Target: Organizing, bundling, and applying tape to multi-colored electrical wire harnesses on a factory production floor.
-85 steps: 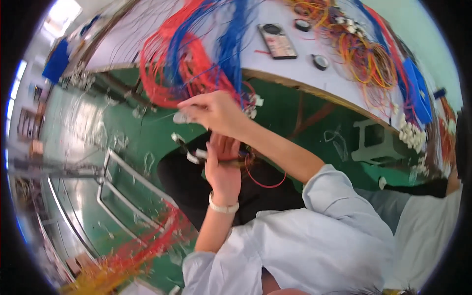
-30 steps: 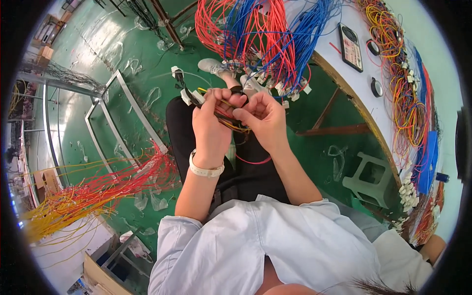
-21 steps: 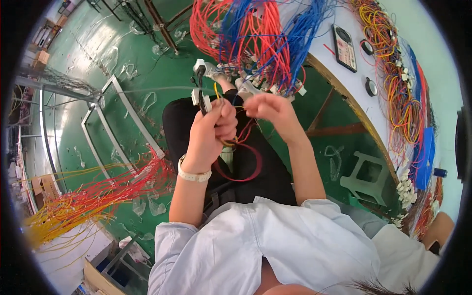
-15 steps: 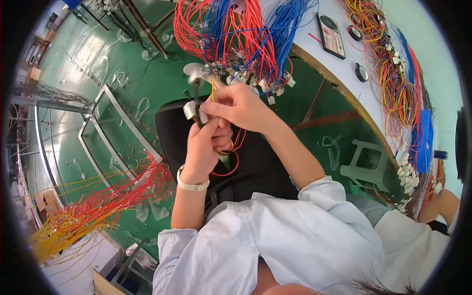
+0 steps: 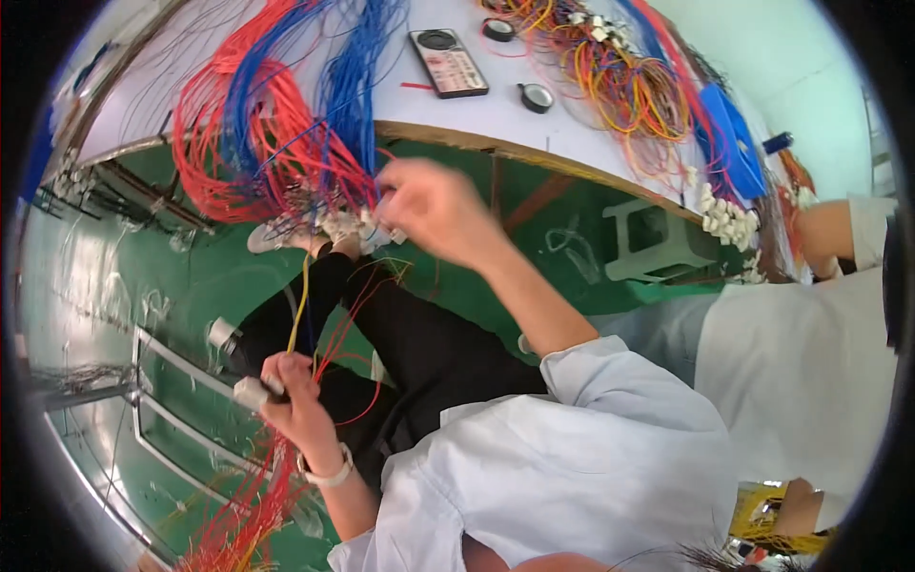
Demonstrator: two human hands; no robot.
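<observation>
My left hand [image 5: 297,396] is closed around a wire bundle; a yellow wire [image 5: 303,297] stands up from it and thin red wires [image 5: 345,329] trail to its right. A pale, blocky piece [image 5: 252,392] sits at its thumb, its kind unclear. My right hand [image 5: 431,210] is raised at the table's edge, beside hanging red wires [image 5: 214,157] and blue wires [image 5: 355,119] that end in white connectors [image 5: 338,224]. Motion blurs its fingers, so any hold on a wire cannot be made out.
On the white table [image 5: 534,52] lie a black phone-like device [image 5: 448,65], two small round black-rimmed items, coloured wire coils [image 5: 624,81] and a blue tray [image 5: 729,138]. A plastic stool [image 5: 658,243] stands underneath. Metal frames [image 5: 176,362] and draped red wires are at left; another person [image 5: 791,353] sits at right.
My hands have parted: the right moved out to the hanging wires, the left moved down and left with the wire bundle. The view has shifted toward the table.
</observation>
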